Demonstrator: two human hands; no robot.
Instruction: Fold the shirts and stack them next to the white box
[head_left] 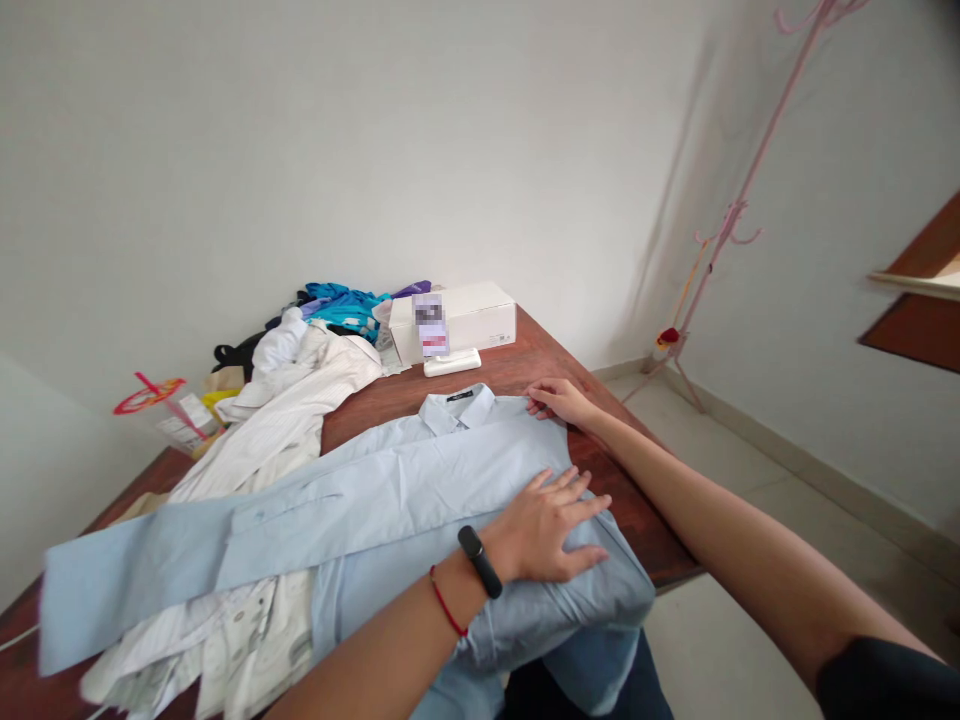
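"Shirt on the table, collar pointing away! Where are the hands?"

"Both on its right side! Left hand lies flat, fingers spread, gripping nothing. Right hand is farther out, at the shoulder; pinching or just touching, I can't tell."

"And the sleeve?"

"Long axis crosswise! It runs leftward over the chest, shoulder end nearer the right hand, far end toward those white clothes."

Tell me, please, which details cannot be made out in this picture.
In the head view:
Collar label: lettering too small to read.
Card at the white box: print blurred by pixelation.
Pink coat rack: top cut off by the upper edge.
Light blue shirt: cloth under the left hand hidden by that hand.
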